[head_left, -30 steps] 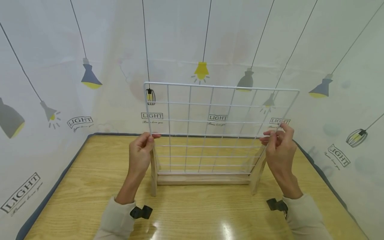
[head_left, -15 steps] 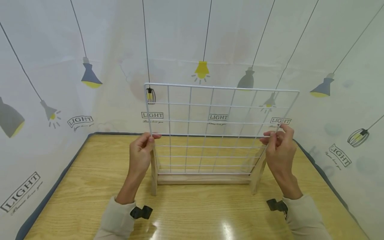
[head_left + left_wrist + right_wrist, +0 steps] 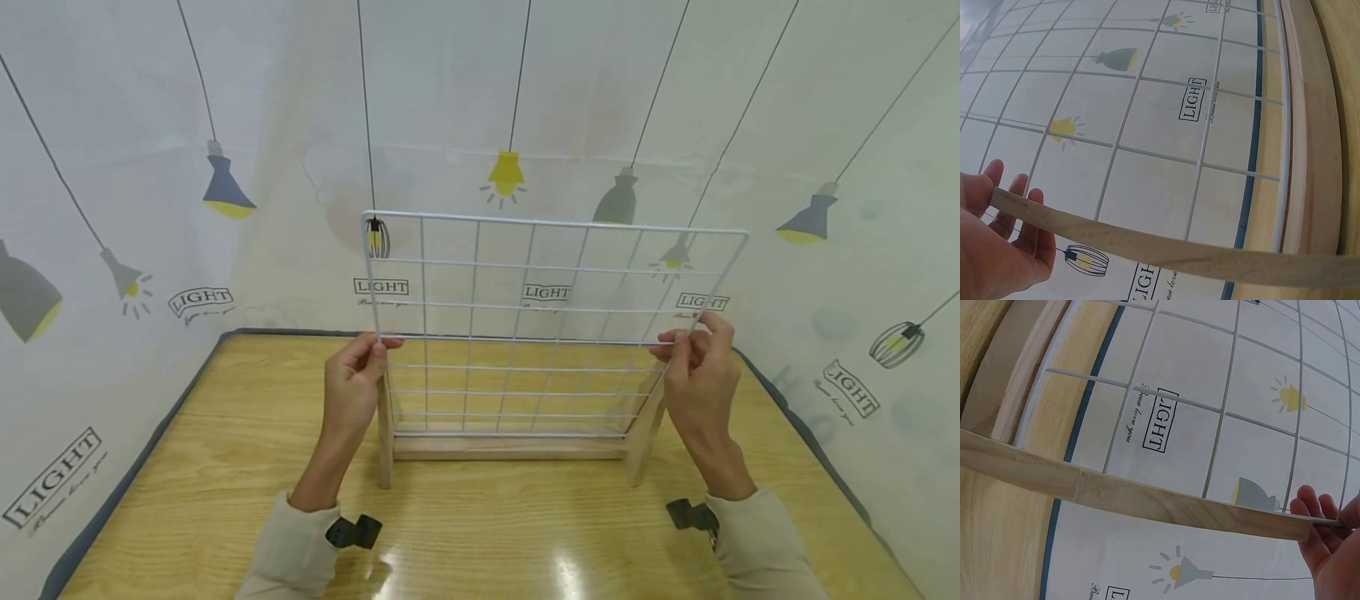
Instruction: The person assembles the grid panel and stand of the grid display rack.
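A white wire grid panel stands tilted between the two wooden side posts of a stand, its lower edge at the wooden crossbar. My left hand pinches the panel's left edge between thumb and fingers, just above the left post. On the opposite side my right hand pinches the right edge near the top of the right post, its index finger resting higher on the wire. In the left wrist view, fingers lie behind the post's end. Fingertips curl around the wire in the right wrist view.
The stand rests on a wood-grain table. Behind and at both sides hangs a white cloth printed with lamps and lettering, meeting the table along a dark blue border. Black straps sit at both sleeve cuffs.
The panel's top edge has dropped very slightly in the head view. Both hands keep their grip at the same places, and the stand stays put.
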### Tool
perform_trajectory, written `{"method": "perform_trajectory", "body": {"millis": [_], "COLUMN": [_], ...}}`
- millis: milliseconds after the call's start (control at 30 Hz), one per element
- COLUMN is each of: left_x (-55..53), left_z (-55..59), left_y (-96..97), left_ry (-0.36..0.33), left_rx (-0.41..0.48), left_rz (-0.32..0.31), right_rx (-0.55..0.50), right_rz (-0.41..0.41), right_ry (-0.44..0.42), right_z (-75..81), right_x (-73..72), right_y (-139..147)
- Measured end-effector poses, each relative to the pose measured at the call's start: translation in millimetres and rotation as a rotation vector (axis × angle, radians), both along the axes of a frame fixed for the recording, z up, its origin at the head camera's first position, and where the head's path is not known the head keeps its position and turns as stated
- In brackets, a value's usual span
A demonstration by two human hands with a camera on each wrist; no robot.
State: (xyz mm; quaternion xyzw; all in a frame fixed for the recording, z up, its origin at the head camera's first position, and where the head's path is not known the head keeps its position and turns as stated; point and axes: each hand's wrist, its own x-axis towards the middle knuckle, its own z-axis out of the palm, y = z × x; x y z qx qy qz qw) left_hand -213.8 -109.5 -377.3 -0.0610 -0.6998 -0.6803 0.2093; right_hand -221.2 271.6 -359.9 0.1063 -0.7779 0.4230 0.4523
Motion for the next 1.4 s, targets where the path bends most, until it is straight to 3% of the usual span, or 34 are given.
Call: {"method": "perform_trajectory", "body": {"millis": [567,1067,1400], "left_x": [2.1,3.9,0.3], "left_z": [0.8,-1.4,-2.8], "left_y": [0.3,1.2,-0.3], "left_ry": [0.014,0.019,-0.006], "left_rx": [0.016,-0.010,-0.053], "left_rz": [-0.014,-0.044,-0.026], "right_rx": [0.032,0.009,-0.013], "right_rz": [-0.016,-0.025,-0.034], "right_ry": [-0.012,-0.011,-0.011], "right_z": [-0.6,-4.6,-6.6], "right_x": [-0.1,0.2,0.3], "right_y": [-0.3,-1.9,-2.9]}}
